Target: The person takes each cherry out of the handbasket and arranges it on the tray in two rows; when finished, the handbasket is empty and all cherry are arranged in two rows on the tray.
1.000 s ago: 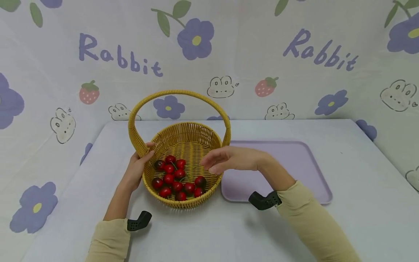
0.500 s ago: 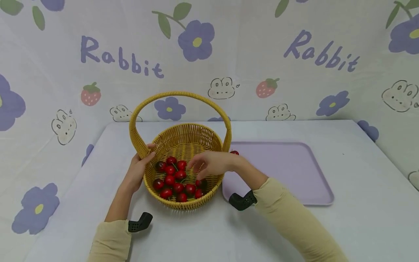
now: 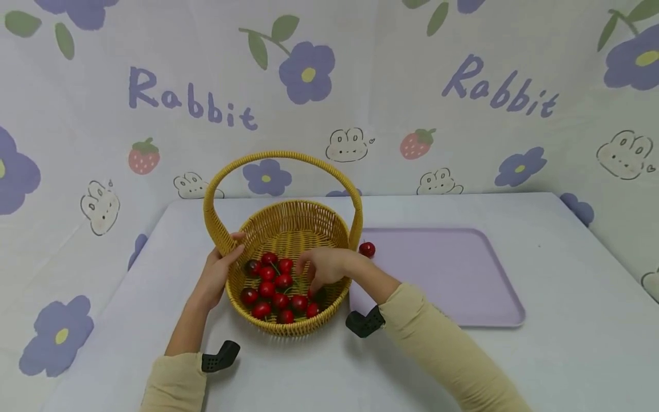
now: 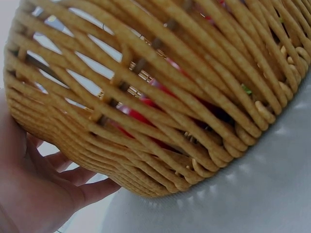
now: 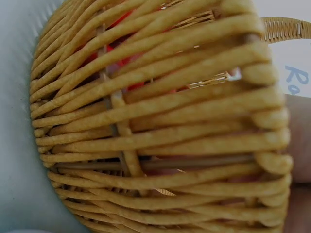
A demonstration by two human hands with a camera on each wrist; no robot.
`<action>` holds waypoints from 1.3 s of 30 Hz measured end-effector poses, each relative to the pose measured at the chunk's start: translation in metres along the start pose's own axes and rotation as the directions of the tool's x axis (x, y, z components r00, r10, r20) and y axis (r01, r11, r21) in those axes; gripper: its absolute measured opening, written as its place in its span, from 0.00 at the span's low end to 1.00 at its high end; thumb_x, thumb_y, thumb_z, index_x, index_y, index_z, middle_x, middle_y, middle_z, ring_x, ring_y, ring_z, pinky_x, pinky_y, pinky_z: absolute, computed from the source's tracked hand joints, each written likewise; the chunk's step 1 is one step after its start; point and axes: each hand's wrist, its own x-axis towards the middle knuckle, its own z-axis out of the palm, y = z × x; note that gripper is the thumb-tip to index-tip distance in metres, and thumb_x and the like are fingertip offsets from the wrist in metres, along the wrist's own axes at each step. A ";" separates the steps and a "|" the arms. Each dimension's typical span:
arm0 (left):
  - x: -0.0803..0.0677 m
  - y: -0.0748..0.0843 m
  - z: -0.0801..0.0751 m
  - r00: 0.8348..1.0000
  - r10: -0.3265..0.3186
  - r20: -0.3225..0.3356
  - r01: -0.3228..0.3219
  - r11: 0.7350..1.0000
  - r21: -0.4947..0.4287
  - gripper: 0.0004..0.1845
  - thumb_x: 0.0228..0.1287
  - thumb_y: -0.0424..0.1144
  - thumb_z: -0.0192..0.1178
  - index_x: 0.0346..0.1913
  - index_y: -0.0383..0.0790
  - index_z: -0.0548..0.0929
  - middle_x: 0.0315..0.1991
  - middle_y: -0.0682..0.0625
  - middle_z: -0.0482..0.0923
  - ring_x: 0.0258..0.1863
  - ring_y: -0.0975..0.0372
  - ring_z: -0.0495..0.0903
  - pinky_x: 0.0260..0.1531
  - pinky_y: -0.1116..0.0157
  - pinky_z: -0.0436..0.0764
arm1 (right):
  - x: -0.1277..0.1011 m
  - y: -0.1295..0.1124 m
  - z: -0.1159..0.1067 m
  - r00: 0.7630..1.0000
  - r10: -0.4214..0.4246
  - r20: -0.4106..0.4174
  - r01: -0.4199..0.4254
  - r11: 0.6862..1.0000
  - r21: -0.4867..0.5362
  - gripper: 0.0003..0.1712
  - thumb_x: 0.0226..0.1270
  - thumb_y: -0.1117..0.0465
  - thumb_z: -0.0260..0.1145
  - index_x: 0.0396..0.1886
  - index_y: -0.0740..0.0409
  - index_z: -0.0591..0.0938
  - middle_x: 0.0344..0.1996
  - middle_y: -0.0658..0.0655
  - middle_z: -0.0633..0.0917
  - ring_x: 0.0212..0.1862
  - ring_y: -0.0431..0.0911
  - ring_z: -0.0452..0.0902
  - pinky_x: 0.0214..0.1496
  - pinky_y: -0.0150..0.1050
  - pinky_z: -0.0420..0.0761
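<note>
Behind the pale desk a cloth printed with purple flowers, rabbits and strawberries is hanging, and we are working close in front of it. We are bracing the wicker basket with our left hand, fingers curled around the foot of its handle, while our right hand is dipping inside among the cherries; whether its fingers are already pinching one we cannot tell, since they are pointing down behind the rim. By our reckoning we are only getting started: one cherry is lying on the lilac tray, at its near-left corner just beside the basket, and about a dozen are waiting in the basket. Nearly all of the tray is lying open to our right. The handle arch is standing over the basket's middle, so we are reaching under it, and the wrist is passing just over the rim.
</note>
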 end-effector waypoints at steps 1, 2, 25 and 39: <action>0.000 0.000 0.000 1.000 0.000 0.000 0.000 1.000 0.001 0.24 0.76 0.41 0.45 0.68 0.33 0.59 0.68 0.39 0.56 0.66 0.51 0.55 0.65 0.51 0.51 | 0.001 0.000 0.001 1.000 0.008 -0.003 -0.008 1.000 -0.003 0.20 0.58 0.68 0.70 0.51 0.57 0.77 0.42 0.58 0.80 0.43 0.46 0.74 0.47 0.41 0.76; -0.001 0.000 0.000 1.000 0.001 0.000 -0.001 1.000 0.003 0.24 0.76 0.41 0.45 0.68 0.33 0.59 0.68 0.39 0.56 0.66 0.51 0.55 0.65 0.50 0.51 | 0.002 0.000 0.002 1.000 0.017 -0.008 -0.017 1.000 -0.004 0.20 0.58 0.68 0.70 0.50 0.57 0.76 0.41 0.57 0.79 0.42 0.46 0.74 0.46 0.40 0.76; -0.002 0.000 0.002 1.000 0.001 0.002 -0.001 1.000 -0.008 0.24 0.76 0.41 0.44 0.68 0.33 0.60 0.66 0.39 0.57 0.66 0.50 0.56 0.64 0.50 0.53 | 0.004 -0.004 0.004 0.994 0.087 -0.060 -0.094 0.989 -0.115 0.09 0.56 0.58 0.74 0.32 0.55 0.82 0.29 0.50 0.77 0.33 0.42 0.68 0.32 0.33 0.68; -0.001 0.001 0.002 1.000 0.009 -0.002 -0.009 1.000 -0.004 0.24 0.76 0.41 0.45 0.68 0.33 0.59 0.66 0.40 0.57 0.64 0.51 0.57 0.63 0.51 0.55 | -0.017 -0.004 -0.010 0.990 -0.036 -0.137 0.044 0.998 0.052 0.10 0.54 0.60 0.75 0.35 0.54 0.83 0.27 0.50 0.80 0.30 0.42 0.72 0.30 0.33 0.72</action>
